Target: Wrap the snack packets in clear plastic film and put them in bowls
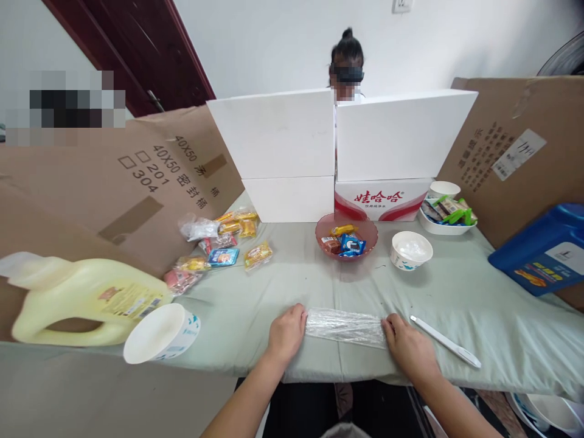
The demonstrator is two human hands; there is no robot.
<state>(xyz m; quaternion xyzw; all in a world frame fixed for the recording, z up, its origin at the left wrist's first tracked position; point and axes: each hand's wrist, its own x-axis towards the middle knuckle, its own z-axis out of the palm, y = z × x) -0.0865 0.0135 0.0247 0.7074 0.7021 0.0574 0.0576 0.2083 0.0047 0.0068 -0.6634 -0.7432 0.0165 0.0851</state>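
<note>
Left hand [286, 331] and right hand [407, 345] each closed on an end of a clear plastic bag [345, 326], flat on the table's [255, 292] near edge, white pen [444, 341] just right (snack bowl [345, 236] farther back)

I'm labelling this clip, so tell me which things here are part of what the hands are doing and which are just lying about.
In hand:
left hand
right hand
clear plastic bag, pressed flat between them

Lying about:
white pen
pink snack bowl
white paper bowl
tipped paper cup
yellow detergent jug
loose snack packets
</note>
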